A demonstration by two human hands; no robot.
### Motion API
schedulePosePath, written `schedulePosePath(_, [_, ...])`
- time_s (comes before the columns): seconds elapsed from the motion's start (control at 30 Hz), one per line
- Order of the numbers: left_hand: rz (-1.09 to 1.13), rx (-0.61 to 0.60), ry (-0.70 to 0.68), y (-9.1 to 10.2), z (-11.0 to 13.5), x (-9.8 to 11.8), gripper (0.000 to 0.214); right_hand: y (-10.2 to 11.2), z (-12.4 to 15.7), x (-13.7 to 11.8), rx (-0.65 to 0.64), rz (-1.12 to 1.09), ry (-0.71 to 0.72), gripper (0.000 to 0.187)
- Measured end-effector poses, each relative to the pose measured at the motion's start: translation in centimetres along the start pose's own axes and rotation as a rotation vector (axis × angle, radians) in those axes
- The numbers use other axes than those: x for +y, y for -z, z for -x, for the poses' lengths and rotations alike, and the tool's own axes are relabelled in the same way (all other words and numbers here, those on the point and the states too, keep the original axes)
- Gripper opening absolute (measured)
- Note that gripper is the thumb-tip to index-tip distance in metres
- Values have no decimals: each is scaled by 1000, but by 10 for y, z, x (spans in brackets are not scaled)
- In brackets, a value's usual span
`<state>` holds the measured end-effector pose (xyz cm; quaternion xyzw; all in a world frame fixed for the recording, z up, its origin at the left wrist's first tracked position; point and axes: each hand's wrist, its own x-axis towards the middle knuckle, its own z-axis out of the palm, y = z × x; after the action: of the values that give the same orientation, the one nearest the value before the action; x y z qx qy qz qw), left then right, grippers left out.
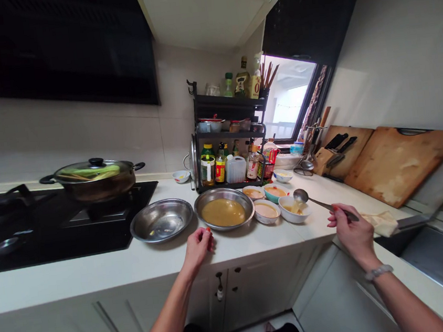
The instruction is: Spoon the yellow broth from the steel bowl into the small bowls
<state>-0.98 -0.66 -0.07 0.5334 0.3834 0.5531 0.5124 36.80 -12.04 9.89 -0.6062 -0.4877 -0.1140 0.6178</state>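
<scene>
With our right hand (353, 230) clamped round the handle of a ladle (300, 195), we tip pale liquid (297, 207) into a white bowl (295, 219) on the tabletop (98, 274), beside three more filled bowls (267, 220). Our left hand (198, 247), loosely curled with its fingers together, is just in front of a metal basin (228, 227) of yellowish broth (223, 212); we cannot tell whether it touches the tabletop. A second metal basin (148, 224) sits between that one and the stove (48, 245).
</scene>
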Motion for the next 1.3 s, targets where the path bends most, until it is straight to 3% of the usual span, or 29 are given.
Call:
schedulePosePath(0.1, [8, -4, 1, 0, 0, 1, 44, 0, 7, -9, -65, 60, 238, 24])
schedulePosePath(0.2, [16, -4, 8, -1, 0, 2, 45, -7, 12, -21, -88, -15, 304, 20])
schedulePosePath(0.33, [10, -5, 6, 0, 0, 0, 44, -29, 22, -43, -54, -251, 111, 23])
schedulePosePath(0.47, [-3, -6, -2, 0, -1, -2, 43, -59, 37, -65, -159, -412, -39, 26])
schedulePosePath(0.73, [-11, -1, 10, -1, 1, 2, 44, -110, 64, -71, -354, -448, -146, 40])
schedulePosePath(0.9, [-21, -6, 6, 0, 0, -1, 44, -122, 69, -69, -375, -467, -250, 42])
schedulePosePath(1.13, [1, -11, 4, 0, -1, -3, 43, -126, 58, -68, -191, -620, -553, 37])
schedulePosePath(1.3, [2, -9, 4, 0, 0, -1, 43, -118, 50, -68, -165, -690, -596, 33])
